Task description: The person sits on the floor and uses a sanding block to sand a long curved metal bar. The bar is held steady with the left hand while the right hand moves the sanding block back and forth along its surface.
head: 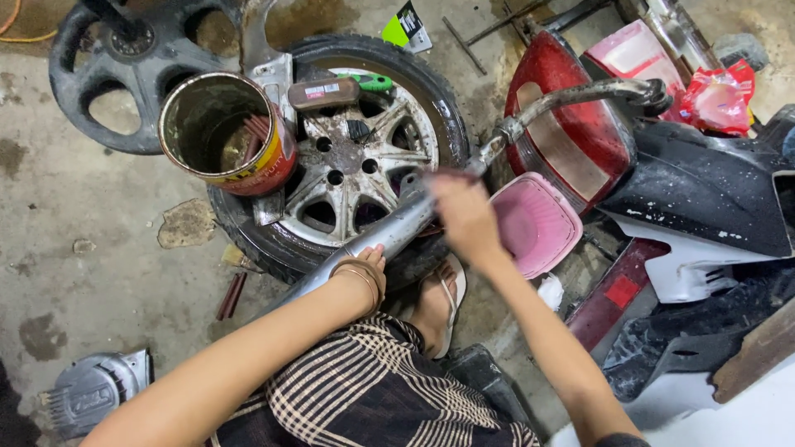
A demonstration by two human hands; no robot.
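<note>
A long silver exhaust pipe [397,228] lies slanted across a wheel with a black tyre and grimy alloy rim [356,161]. My left hand [364,269], with a bangle at the wrist, rests under and against the lower part of the pipe. Higher up the pipe, my right hand [464,217] is blurred and closed around a small dark-tipped tool, likely a brush, held against the metal. The pipe's curved front end [596,91] reaches toward a red tail-lamp cover [571,136].
An open tin can [228,132] with sticks inside stands on the tyre, beside a brown-handled brush [323,93]. A pink bowl [534,223] sits right of the wheel. Black and white scooter panels [704,207] crowd the right side. A second black rim [124,66] lies top left.
</note>
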